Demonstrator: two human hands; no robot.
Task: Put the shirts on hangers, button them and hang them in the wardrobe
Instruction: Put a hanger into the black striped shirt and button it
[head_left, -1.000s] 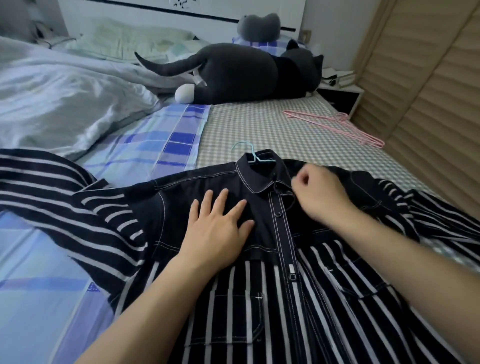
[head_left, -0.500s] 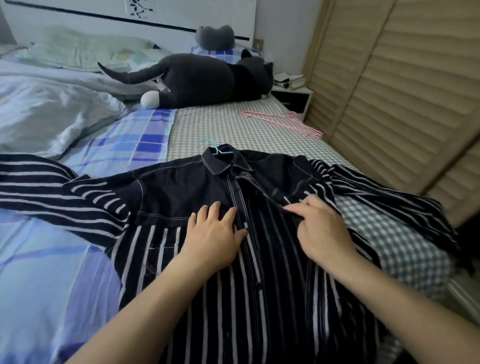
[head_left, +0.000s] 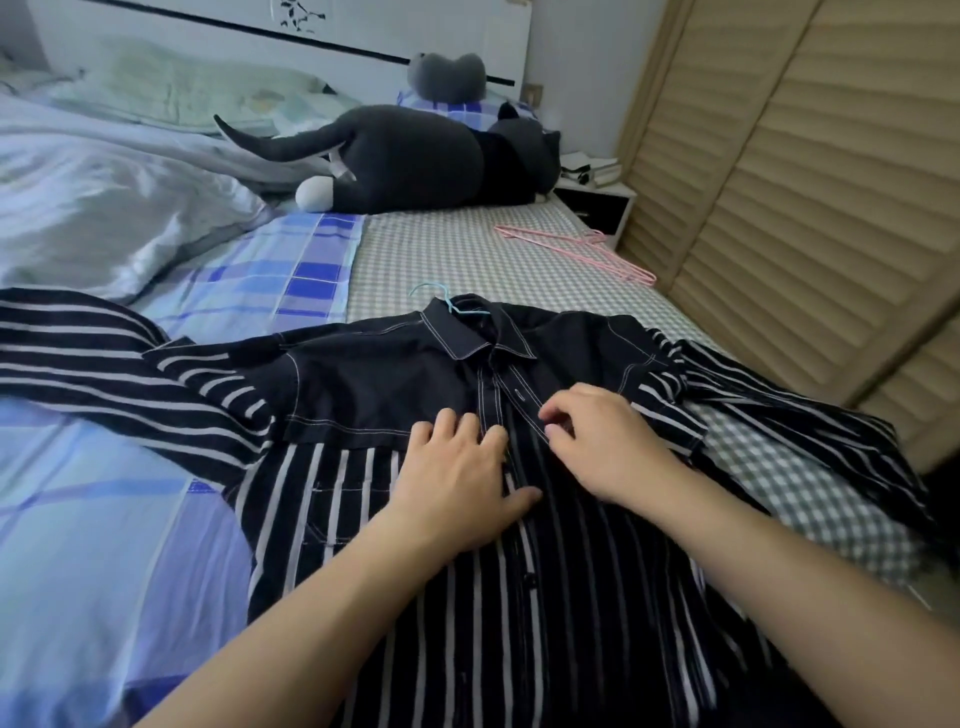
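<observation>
The shirt (head_left: 395, 395) is lying face up across the bed (head_left: 467, 260), collar pointing away from the person, with the blue hanger (head_left: 449, 306) already inside it; only the hook is showing above the collar. The front is lying open from below the collar down.

Change noted: a second ago the right hand (head_left: 597, 441) was working up at the collar and the left hand (head_left: 457, 478) was lying flat on the dark chest panel. Both hands are now sitting lower, at the line where the dark yoke meets the stripes. The right hand is pinching the edge of the buttonhole strip between thumb and curled fingers. The left hand is pressing down flat beside the button strip, fingers straight and gripping nothing, its fingertips touching the strip.

Assessment: the collar fastening is probably done, though the frame is too soft to confirm a closed button there. The person is now lining up the next button down. At least two buttons are showing unfastened lower on the strip, so buttoning is at an early stage.

The pink hanger (head_left: 576, 249) is lying unused further up the bed, close to the slatted wardrobe (head_left: 779, 182) doors, which are standing shut. Hanging is not yet begun.
</observation>
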